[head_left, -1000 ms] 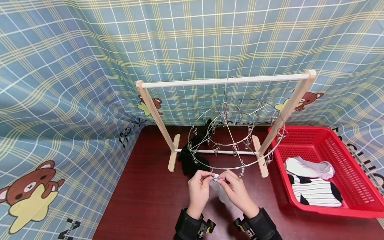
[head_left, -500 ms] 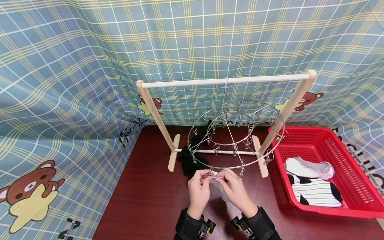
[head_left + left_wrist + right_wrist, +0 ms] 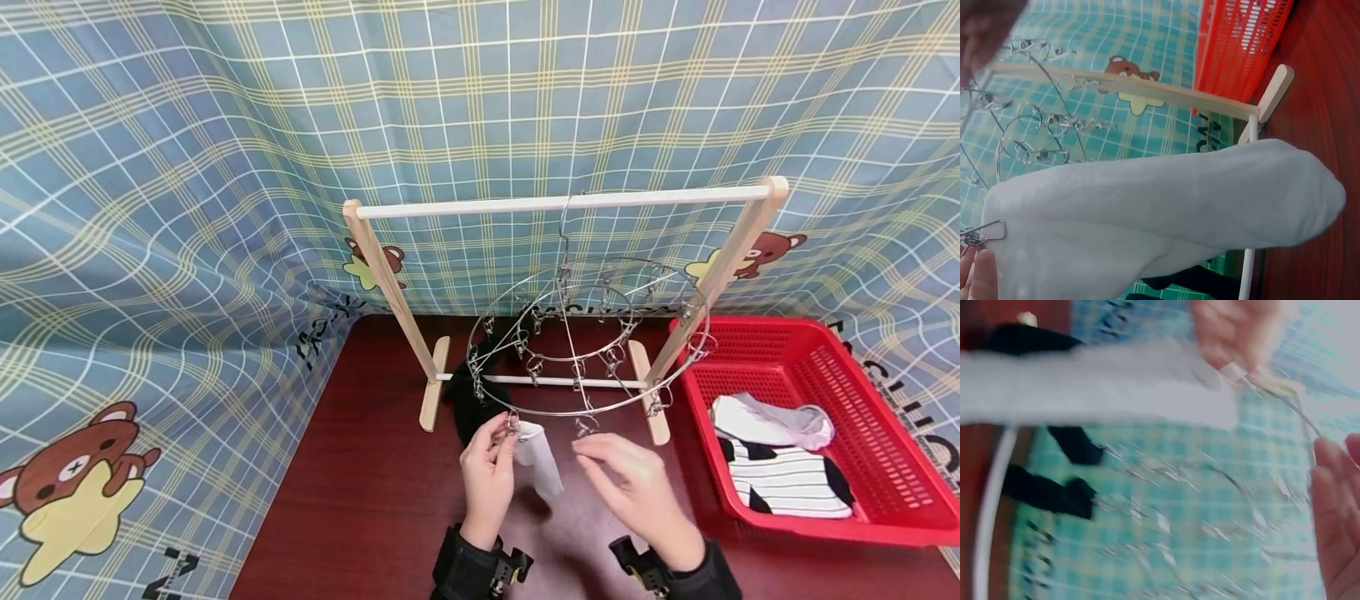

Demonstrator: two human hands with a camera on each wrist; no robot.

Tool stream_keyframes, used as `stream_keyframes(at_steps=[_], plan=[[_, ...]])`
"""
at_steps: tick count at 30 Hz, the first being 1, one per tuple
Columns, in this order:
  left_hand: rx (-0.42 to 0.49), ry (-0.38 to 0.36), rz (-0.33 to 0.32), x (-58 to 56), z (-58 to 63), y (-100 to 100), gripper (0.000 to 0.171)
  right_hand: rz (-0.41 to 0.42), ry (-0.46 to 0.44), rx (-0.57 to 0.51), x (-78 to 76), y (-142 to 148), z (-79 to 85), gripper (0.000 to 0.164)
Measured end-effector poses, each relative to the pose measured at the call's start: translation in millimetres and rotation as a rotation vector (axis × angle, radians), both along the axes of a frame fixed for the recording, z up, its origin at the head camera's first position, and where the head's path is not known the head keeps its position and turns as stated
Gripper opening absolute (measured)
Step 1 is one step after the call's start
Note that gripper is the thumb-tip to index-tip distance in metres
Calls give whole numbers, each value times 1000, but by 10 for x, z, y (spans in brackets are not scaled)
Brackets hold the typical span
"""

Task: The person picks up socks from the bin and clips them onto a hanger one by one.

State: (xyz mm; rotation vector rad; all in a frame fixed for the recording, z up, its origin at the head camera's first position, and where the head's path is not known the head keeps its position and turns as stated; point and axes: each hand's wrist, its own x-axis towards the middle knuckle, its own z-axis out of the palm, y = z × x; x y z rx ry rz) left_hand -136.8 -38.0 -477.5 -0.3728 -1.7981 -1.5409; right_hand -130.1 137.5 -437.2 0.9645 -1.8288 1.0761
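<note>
While the left hand pinches a silvery wire clip, head view has the white fabric sock hanging just beside that grip, the right hand slack, holding nothing. Left wrist: clip at sock's top edge; right wrist, blurred: sock apart from right hand.

Head view from above left hand and right hand, facing forward and down, left wrist view sideways, close beside its hand, facing the red basket, right wrist view facing the left hand, white sock in all.
</note>
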Motion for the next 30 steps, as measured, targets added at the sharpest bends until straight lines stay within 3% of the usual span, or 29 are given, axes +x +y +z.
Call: stream_keyframes(at_steps=[3, 7, 11, 17, 24, 30], plan=[[7, 1, 10, 20, 87, -18, 26, -34, 116, -159, 2, 131, 232, 23], [12, -4, 25, 55, 205, -44, 26, -191, 203, -294, -50, 293, 476, 24], [28, -15, 29, 31, 169, -79, 27, -342, 194, -141, -175, 446, 541, 34], [51, -44, 35, -43, -11, -129, 26, -391, 134, 129, -288, 536, 435, 44], [34, -53, 64, -79, -44, -169, 28, -354, 129, 168, -260, 469, 296, 41], [26, -4, 111, -5, 104, -144, 37, -330, 141, 169, -217, 402, 203, 39]])
